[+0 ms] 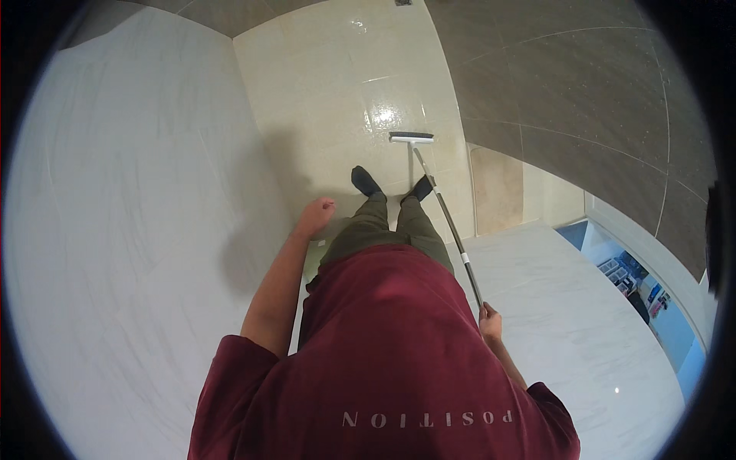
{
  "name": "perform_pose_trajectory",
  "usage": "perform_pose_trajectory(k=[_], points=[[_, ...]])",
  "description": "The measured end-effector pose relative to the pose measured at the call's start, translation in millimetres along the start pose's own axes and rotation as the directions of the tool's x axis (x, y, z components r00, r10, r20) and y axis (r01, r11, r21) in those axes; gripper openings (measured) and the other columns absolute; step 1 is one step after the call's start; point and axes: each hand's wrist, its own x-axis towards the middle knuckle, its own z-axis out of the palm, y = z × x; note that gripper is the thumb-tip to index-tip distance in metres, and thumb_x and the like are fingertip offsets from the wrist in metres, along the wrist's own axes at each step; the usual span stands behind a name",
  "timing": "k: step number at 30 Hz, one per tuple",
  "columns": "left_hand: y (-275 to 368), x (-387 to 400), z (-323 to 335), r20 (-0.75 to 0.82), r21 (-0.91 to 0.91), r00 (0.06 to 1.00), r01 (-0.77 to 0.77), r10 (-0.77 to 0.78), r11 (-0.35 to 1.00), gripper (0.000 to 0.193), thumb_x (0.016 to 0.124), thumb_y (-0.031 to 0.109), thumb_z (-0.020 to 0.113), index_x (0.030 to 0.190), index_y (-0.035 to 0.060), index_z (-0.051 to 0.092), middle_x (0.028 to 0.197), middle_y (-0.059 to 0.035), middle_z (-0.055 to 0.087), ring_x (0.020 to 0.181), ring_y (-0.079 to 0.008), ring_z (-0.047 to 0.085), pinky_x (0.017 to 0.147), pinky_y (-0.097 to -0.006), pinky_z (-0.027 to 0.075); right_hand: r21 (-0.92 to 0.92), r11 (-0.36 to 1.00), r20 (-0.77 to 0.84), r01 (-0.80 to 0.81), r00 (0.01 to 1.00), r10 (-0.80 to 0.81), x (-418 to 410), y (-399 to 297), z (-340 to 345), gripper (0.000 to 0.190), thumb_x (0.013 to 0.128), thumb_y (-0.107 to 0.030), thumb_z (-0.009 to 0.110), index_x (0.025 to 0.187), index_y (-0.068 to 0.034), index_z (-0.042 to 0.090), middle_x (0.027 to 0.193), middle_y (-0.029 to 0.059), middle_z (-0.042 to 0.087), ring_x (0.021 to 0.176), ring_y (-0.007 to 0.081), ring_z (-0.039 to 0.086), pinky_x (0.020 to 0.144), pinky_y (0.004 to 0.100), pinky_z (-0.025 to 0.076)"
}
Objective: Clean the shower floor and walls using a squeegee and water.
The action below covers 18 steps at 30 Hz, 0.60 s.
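Note:
My right hand point(490, 322) is closed around the metal pole of a long-handled floor squeegee point(454, 229). The pole runs up and to the left, passing over my right foot, to a white head with a dark edge point(411, 138) at the tiled floor point(328, 103). My left hand point(316, 216) hangs at the left of my thigh with its fingers curled in and nothing seen in it. Two feet in dark socks point(365, 180) stand on the floor below the squeegee head.
Wet, shiny patches lie on the floor around the head. A pale marbled wall point(138, 201) rises at the left, a dark tiled wall point(581, 86) at the right. A small drain point(403, 2) sits at the top. A doorway at the right shows shelved items point(624, 275).

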Motion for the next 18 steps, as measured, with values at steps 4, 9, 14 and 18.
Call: perform_pose_trajectory(k=[4, 9, 14, 18], points=[[20.1, -9.2, -15.8, -0.038, -0.068, 0.999, 0.008, -0.011, 0.998, 0.036, 0.083, 0.026, 0.056, 0.109, 0.002, 0.061, 0.099, -0.0172, 0.067, 0.092, -0.0294, 0.064, 0.082, -0.0371, 0.049, -0.02, 1.0, 0.02, -0.013, 1.0, 0.013, 11.1, -49.9, 8.3, 0.04, 0.093, -0.024, 0.05, 0.118, 0.006, 0.058, 0.105, 0.0275, 0.063, 0.104, 0.0338, 0.062, 0.087, 0.0352, 0.049], [9.1, -24.8, -26.4, 0.005, -0.193, 0.986, 0.164, -0.167, 0.967, 0.038, 0.085, 0.028, 0.055, 0.111, 0.0009, 0.06, 0.1, -0.0172, 0.067, 0.093, -0.0293, 0.064, 0.081, -0.0371, 0.049, -0.005, 0.967, -0.054, 0.255, 0.965, -0.255, 94.5, -77.6, 34.3, 0.042, 0.095, -0.028, 0.047, 0.119, 0.005, 0.057, 0.103, 0.0287, 0.062, 0.101, 0.037, 0.062, 0.084, 0.0387, 0.05], [-25.1, -42.8, -22.0, -0.008, -0.072, 0.972, 0.235, -0.237, 0.969, 0.04, 0.086, 0.029, 0.055, 0.114, 0.0016, 0.06, 0.105, -0.0184, 0.066, 0.099, -0.0306, 0.063, 0.086, -0.0375, 0.049, 0.117, 0.939, -0.048, 0.324, 0.946, -0.32, 245.8, -188.5, 36.5, 0.038, 0.096, -0.035, 0.045, 0.094, 0.0, 0.059, 0.062, 0.0123, 0.058, 0.048, 0.0229, 0.057, 0.046, 0.0378, 0.046], [-43.6, -61.1, -10.3, -0.023, 0.024, 0.958, 0.285, -0.285, 0.958, 0.039, 0.086, 0.029, 0.055, 0.114, 0.0019, 0.06, 0.106, -0.0181, 0.066, 0.099, -0.0312, 0.063, 0.087, -0.0381, 0.048, 0.249, 0.941, 0.048, 0.227, 0.968, -0.247, 296.9, -327.3, -32.8, 0.037, 0.095, -0.034, 0.046, 0.094, -0.001, 0.062, 0.056, 0.008, 0.053, 0.039, 0.0203, 0.05, 0.038, 0.0373, 0.042]])
